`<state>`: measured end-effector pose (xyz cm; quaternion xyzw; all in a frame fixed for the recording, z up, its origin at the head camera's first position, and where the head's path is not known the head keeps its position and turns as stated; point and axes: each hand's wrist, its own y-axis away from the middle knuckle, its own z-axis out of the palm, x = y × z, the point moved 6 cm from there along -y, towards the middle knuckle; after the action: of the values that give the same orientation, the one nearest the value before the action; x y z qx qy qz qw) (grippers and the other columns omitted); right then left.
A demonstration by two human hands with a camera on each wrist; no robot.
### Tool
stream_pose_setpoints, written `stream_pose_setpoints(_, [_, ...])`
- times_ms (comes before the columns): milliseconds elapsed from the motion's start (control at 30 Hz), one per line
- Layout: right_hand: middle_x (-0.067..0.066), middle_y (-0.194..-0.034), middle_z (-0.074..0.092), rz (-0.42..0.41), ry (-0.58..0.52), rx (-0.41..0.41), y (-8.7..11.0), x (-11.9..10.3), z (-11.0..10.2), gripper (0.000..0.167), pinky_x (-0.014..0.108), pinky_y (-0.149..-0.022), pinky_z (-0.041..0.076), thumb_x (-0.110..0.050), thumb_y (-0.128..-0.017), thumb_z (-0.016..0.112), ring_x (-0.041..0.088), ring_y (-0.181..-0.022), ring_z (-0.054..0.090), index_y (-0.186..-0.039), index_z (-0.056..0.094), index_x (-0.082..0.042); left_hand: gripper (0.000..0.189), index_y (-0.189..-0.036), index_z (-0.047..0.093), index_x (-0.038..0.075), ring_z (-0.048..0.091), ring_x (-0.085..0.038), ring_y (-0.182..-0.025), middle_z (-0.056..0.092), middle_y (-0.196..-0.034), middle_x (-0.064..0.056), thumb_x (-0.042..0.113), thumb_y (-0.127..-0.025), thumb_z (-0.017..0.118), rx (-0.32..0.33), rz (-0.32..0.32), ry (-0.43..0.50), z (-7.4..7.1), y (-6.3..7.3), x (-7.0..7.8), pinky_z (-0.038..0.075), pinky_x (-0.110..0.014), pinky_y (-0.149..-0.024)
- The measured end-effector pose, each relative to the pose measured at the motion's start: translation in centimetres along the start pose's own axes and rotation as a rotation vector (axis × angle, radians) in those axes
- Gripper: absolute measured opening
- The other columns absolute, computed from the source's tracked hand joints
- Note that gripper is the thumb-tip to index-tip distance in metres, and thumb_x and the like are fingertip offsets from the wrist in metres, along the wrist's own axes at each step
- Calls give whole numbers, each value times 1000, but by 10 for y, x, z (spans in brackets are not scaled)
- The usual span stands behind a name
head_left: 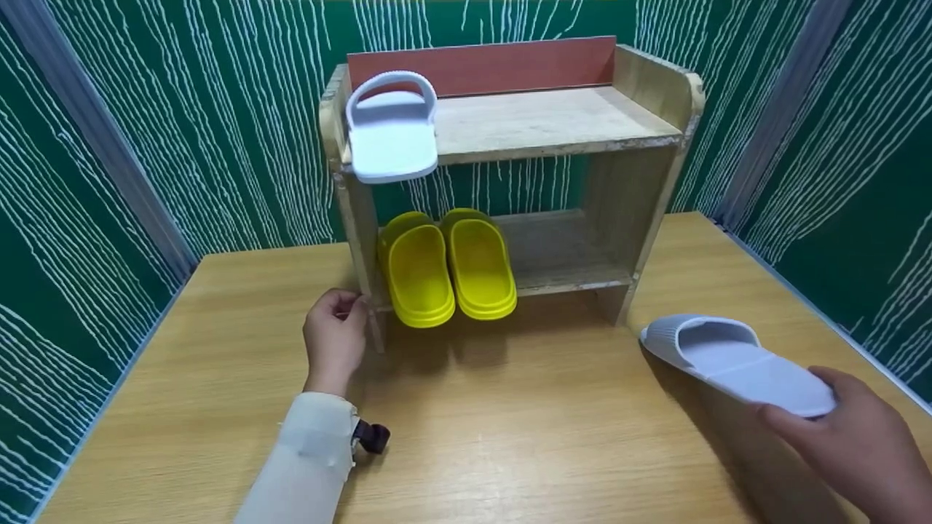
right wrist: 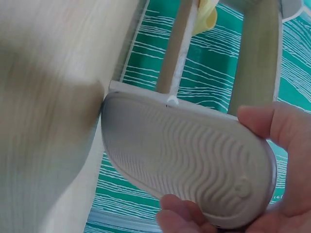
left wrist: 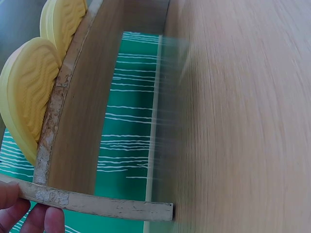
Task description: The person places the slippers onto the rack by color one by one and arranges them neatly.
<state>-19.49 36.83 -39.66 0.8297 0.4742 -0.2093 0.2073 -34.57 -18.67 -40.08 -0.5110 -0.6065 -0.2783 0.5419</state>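
My right hand (head_left: 859,437) grips a white slide sandal (head_left: 757,375) by its heel, toe pointing toward the rack's right leg. The right wrist view shows the sandal's wavy-ridged sole (right wrist: 194,155), with the thumb and fingers at opposite edges. My left hand (head_left: 336,338) pinches the front edge of the left side panel (left wrist: 97,201) of a wooden shoe rack (head_left: 553,120), low down near the lower shelf. Another white slide sandal (head_left: 395,145) sits at the left end of the top shelf, heel outward. Two yellow clogs (head_left: 451,269) stand side by side on the lower shelf's left part.
The rack stands on a wood-grain table (head_left: 510,437). A reddish-brown board (head_left: 488,69) runs along the back of its top shelf. Green walls (head_left: 240,131) with white streaks enclose the table behind and at both sides. A dark strap piece (head_left: 373,438) sticks out at the left sleeve.
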Motion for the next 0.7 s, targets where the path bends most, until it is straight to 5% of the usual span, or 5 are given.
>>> stream_pose_setpoints(100, [46,-145,36,-20,-53,62,3,-3,-8,110,42,-79,65,-41,-89,82,55,-110,52,-157,18,17,17,-110,69,7,63,-26,-101,67,-108,-12,22,-107,63,2,9,-8,0,0,1,58,-38,-88])
stream_pose_setpoints(200, [44,-149,38,-20,-117,107,5,-5,-14,107,23,-65,58,-42,-93,79,52,-116,52,-159,18,15,16,-110,69,7,62,-27,-101,67,-108,-12,22,-107,63,-1,7,-15,0,1,1,58,-37,-88])
stream_pose_setpoints(333, [42,-159,30,12,-222,154,11,-9,-17,100,46,-95,60,-36,-98,74,53,-131,47,-164,13,8,16,-110,69,7,62,-26,-101,67,-109,-12,21,-107,63,-5,3,-14,0,1,1,58,-37,-89])
stream_pose_setpoints(567, [31,-165,32,18,-370,292,27,-18,-26,90,6,-87,47,-28,-101,71,43,-138,45,-168,15,-4,15,-110,69,6,63,-27,-102,67,-109,-12,20,-107,64,-2,9,-9,0,0,1,58,-40,-91])
stream_pose_setpoints(700, [23,-172,25,50,-437,325,34,-21,-27,87,35,-123,36,-30,-104,66,40,-149,38,-170,11,-14,16,-110,69,6,63,-27,-103,67,-110,-13,20,-107,64,-2,5,-9,1,0,0,59,-42,-93])
